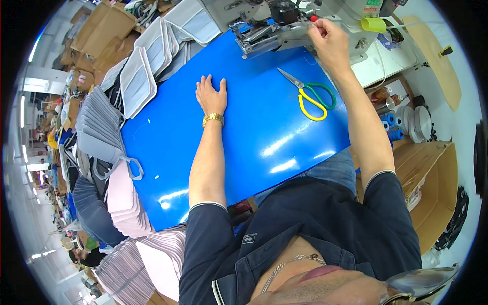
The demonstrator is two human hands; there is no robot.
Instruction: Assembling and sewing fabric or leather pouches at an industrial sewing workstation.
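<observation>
My left hand (209, 96) lies flat on the shiny blue tabletop (178, 137), fingers stretched out and holding nothing. My right hand (329, 43) is raised at the sewing machine (290, 33), just below a small red knob (313, 18). Its thumb and forefinger are pinched together; what lies between them is too small to make out. A pair of scissors (315, 96) with one green and one yellow handle rests on the blue top between my two arms, blades slightly apart and pointing toward the machine.
Grey and white padded panels (140, 84) pile up along the table's left edge. Nearer are stacks of grey pieces (99, 122) and pink pieces (124, 195). On the right stand thread spools (394, 127) and an open cardboard box (432, 188). A yellow-green cup-shaped piece (373, 24) sits by the machine.
</observation>
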